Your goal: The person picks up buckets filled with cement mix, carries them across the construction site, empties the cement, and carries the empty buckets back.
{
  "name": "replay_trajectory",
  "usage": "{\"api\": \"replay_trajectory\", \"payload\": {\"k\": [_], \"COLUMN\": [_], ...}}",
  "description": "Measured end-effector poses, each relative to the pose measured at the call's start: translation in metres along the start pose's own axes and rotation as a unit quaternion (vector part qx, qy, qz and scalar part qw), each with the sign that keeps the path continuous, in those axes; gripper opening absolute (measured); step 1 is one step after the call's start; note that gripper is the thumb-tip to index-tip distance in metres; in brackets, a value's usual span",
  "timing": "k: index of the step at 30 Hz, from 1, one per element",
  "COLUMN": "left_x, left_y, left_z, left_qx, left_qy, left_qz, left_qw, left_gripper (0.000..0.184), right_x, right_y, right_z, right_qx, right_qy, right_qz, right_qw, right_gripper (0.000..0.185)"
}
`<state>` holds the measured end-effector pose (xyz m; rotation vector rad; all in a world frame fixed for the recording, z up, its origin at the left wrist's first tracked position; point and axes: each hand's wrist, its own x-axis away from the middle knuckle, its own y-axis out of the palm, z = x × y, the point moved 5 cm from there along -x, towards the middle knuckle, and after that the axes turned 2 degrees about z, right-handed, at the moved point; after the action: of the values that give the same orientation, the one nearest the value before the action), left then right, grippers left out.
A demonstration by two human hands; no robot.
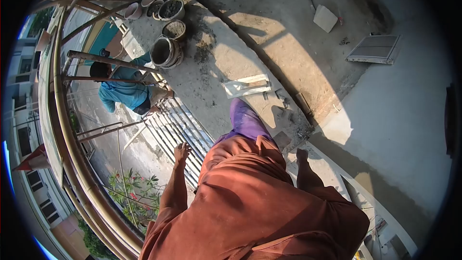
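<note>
My left hand (182,152) hangs at my side above the bamboo-pole platform (175,130), its fingers loosely bent and slightly apart, holding nothing. On my other side, my right hand (302,156) hangs in shade near the concrete ledge's end; its fingers are too dark to make out. A purple-clad leg (245,118) shows beyond my orange-brown shirt (250,188). Just ahead of it, a pale, cement-smeared board (247,85) lies on the ledge (216,86). Neither hand touches it.
Buckets (166,52), some holding grey mix, stand at the ledge's far left. A person in blue (126,89) is beside the bamboo scaffold (60,96). A framed panel (373,49) and a pale slab (325,18) lie to the right. Small blocks (284,114) sit near the ledge edge.
</note>
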<state>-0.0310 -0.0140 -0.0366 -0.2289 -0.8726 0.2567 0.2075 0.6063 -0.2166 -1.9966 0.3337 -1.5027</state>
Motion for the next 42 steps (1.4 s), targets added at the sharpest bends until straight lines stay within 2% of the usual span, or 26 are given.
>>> {"api": "replay_trajectory", "payload": {"k": [1, 2, 3, 5, 8, 9, 11, 12, 15, 17, 19, 22, 24, 26, 27, 28, 29, 31, 34, 35, 37, 39, 41, 42], "left_x": [0.015, 0.024, 0.029, 0.009, -0.017, -0.026, -0.054, -0.065, -0.1, -0.124, -0.135, -0.146, -0.169, -0.178, -0.186, -0.194, -0.203, -0.218, -0.258, -0.269, -0.28, -0.289, -0.302, -0.308], "left_y": [0.019, 0.038, 0.009, 0.035, 0.062, 0.065, 0.07, 0.073, 0.085, 0.092, 0.094, 0.103, 0.116, 0.123, 0.128, 0.133, 0.136, 0.145, 0.16, 0.164, 0.174, 0.177, 0.188, 0.191], "left_z": [0.018, 0.028, 0.047, 0.06, 0.069, 0.073, 0.084, 0.089, 0.095, 0.096, 0.125, 0.189, 0.246, 0.326, 0.357, 0.38, 0.399, 0.432, 0.422, 0.416, 0.4, 0.388, 0.355, 0.348], "left_qx": [0.014, 0.031, 0.02, 0.001, 0.007, 0.029, 0.032, 0.03, 0.088, 0.098, 0.07, 0.078, 0.121, 0.139, 0.152, 0.164, 0.175, 0.201, 0.172, 0.181, 0.155, 0.152, 0.232, 0.243], "left_qy": [0.011, 0.015, -0.017, 0.029, 0.038, 0.05, 0.014, 0.005, -0.029, -0.064, -0.093, -0.154, -0.111, 0.003, 0.019, 0.037, 0.032, 0.068, 0.042, 0.038, -0.027, -0.072, -0.139, -0.141], "left_qz": [0.002, -0.036, -0.027, -0.104, -0.132, -0.132, -0.1, -0.071, -0.033, -0.018, 0.023, 0.041, 0.023, 0.06, 0.072, 0.083, 0.093, 0.067, 0.058, 0.066, 0.078, 0.097, 0.125, 0.13], "left_qw": [1.0, 0.999, 0.999, 0.994, 0.99, 0.99, 0.994, 0.997, 0.995, 0.993, 0.993, 0.984, 0.986, 0.988, 0.986, 0.982, 0.98, 0.975, 0.983, 0.981, 0.984, 0.981, 0.955, 0.951], "left_gripper": [0.025, 0.028, 0.032, 0.035, 0.033, 0.03, 0.028, 0.028, 0.026, 0.025, 0.026, 0.026, 0.033, 0.033, 0.033, 0.034, 0.034, 0.035, 0.034, 0.034, 0.029, 0.027, 0.026, 0.026], "right_x": [-0.013, -0.002, 0.043, 0.073, 0.072, 0.07, 0.049, 0.027, -0.035, -0.077, -0.106, -0.126, -0.136, -0.156, -0.163, -0.166, -0.165, -0.167, -0.099, -0.084, -0.059, -0.045, -0.043, -0.054], "right_y": [-0.008, -0.016, -0.01, -0.029, -0.056, -0.063, -0.074, -0.079, -0.088, -0.099, -0.112, -0.145, -0.173, -0.197, -0.212, -0.233, -0.244, -0.262, -0.273, -0.271, -0.259, -0.233, -0.211, -0.195], "right_z": [-0.008, -0.038, -0.089, -0.174, -0.269, -0.297, -0.369, -0.389, -0.42, -0.433, -0.451, -0.497, -0.564, -0.648, -0.697, -0.751, -0.803, -0.909, -1.049, -1.08, -1.137, -1.163, -1.167, -1.164], "right_qx": [0.007, -0.026, -0.179, -0.301, -0.335, -0.329, -0.246, -0.142, -0.084, 0.016, 0.062, 0.034, -0.036, -0.114, -0.067, 0.07, 0.012, -0.009, -0.04, -0.03, -0.049, 0.007, 0.089, 0.119], "right_qy": [-0.011, -0.024, -0.023, -0.062, -0.162, -0.17, -0.201, -0.387, -0.415, -0.357, -0.284, -0.229, -0.202, -0.204, -0.24, -0.321, -0.276, -0.347, -0.408, -0.413, -0.483, -0.495, -0.493, -0.487], "right_qz": [0.0, -0.012, -0.073, -0.101, -0.078, -0.082, -0.082, 0.044, -0.011, -0.01, -0.04, -0.086, -0.128, -0.168, -0.151, -0.075, -0.121, -0.091, -0.084, -0.09, -0.103, -0.119, -0.149, -0.168], "right_qw": [1.0, 0.999, 0.981, 0.946, 0.925, 0.925, 0.945, 0.91, 0.906, 0.934, 0.956, 0.969, 0.97, 0.958, 0.957, 0.941, 0.953, 0.934, 0.908, 0.906, 0.868, 0.861, 0.853, 0.848], "right_gripper": [0.033, 0.034, 0.035, 0.037, 0.026, 0.026, 0.025, 0.021, 0.024, 0.026, 0.023, 0.02, 0.018, 0.017, 0.017, 0.017, 0.02, 0.023, 0.023, 0.023, 0.019, 0.016, 0.014, 0.015]}}
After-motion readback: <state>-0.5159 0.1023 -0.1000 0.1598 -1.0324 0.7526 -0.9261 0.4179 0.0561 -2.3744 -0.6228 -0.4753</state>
